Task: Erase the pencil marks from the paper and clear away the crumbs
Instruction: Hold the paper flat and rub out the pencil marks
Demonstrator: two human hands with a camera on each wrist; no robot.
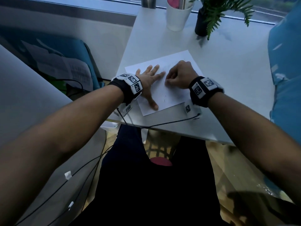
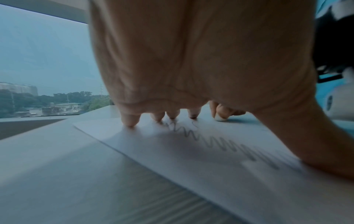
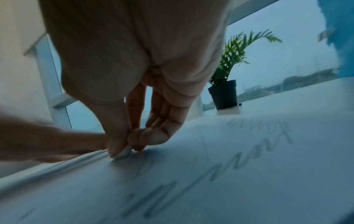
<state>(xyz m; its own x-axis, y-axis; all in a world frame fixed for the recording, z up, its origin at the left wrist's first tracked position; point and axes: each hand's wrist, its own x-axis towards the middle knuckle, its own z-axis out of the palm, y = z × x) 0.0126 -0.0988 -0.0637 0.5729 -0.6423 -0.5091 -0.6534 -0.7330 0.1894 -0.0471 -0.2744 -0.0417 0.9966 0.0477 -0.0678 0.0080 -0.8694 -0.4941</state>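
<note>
Pressing flat with fingers spread and straight, the left hand (image 1: 147, 82) pins the white sheet of paper (image 1: 172, 95) to the pale grey table (image 1: 228, 70). The right hand (image 1: 180, 75) pinches a small white eraser (image 3: 122, 153) between thumb and curled fingertips, its end touching the paper beside the grey looping pencil marks (image 2: 226, 144). A white cup (image 1: 177, 17) and a green plant in a black pot (image 1: 202, 23) stand at the table's far edge.

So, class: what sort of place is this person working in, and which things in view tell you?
Probably an office or study desk by an upper-floor window: a white table, a potted plant, and rooftops outside.
</note>
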